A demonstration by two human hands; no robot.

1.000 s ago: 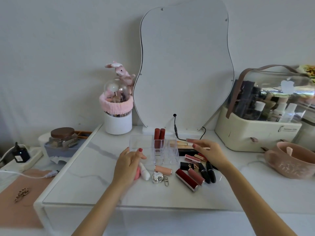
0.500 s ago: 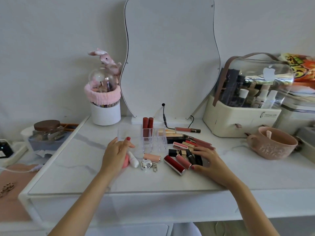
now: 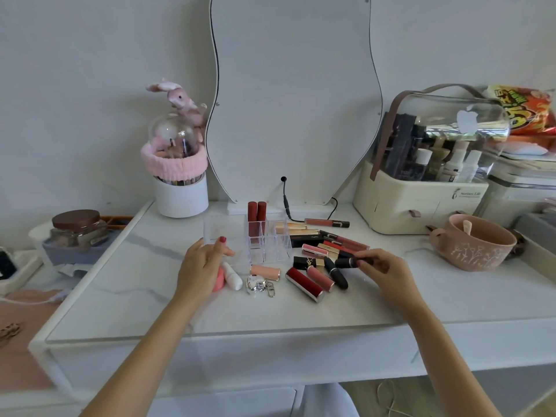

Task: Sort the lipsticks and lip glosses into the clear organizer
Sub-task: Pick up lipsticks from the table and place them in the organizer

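The clear organizer (image 3: 272, 245) stands mid-table with two dark red lipsticks (image 3: 256, 211) upright in a back compartment. My left hand (image 3: 202, 267) rests flat against its left side, fingers apart, partly over a pink object (image 3: 218, 281) and a white tube (image 3: 232, 275). My right hand (image 3: 383, 270) pinches a black lipstick (image 3: 346, 262) just above the pile. Loose on the table lie a red lipstick (image 3: 304, 284), a pink one (image 3: 320, 278), a black bullet lipstick (image 3: 336, 272), a peach tube (image 3: 265, 271) and several glosses (image 3: 346, 242).
A wavy mirror (image 3: 294, 100) leans at the back with a cable (image 3: 285, 203). A white brush cup (image 3: 180, 194) stands back left, a cosmetics case (image 3: 421, 200) and pink mug (image 3: 475, 246) on the right. A silver keychain (image 3: 258, 285) lies near the front.
My right hand moved from behind the pile to its right side and lifted a black lipstick off the table. My left hand stayed by the organizer. The camera tilted up.
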